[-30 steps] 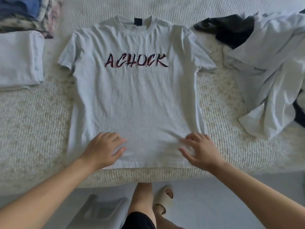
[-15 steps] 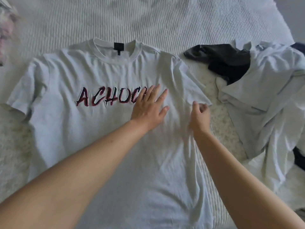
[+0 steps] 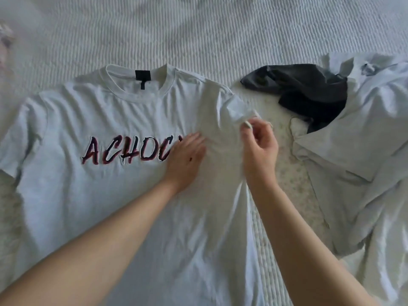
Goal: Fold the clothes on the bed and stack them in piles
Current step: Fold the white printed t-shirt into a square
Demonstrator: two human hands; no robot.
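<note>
A pale grey T-shirt with red and black lettering lies face up, spread flat on the bed. My left hand presses flat on its chest, covering the end of the lettering. My right hand pinches the hem of the shirt's right sleeve and holds it lifted, folded inward over the shoulder.
To the right lies a heap of unfolded clothes: a dark grey garment and a pale crumpled garment. A blurred patterned cloth shows at the far left edge. Ribbed white bedding stretches behind the shirt.
Both hands went from the shirt's bottom hem up to its chest. My right hand took hold of the right sleeve and has now lifted it inward. The view moved closer.
</note>
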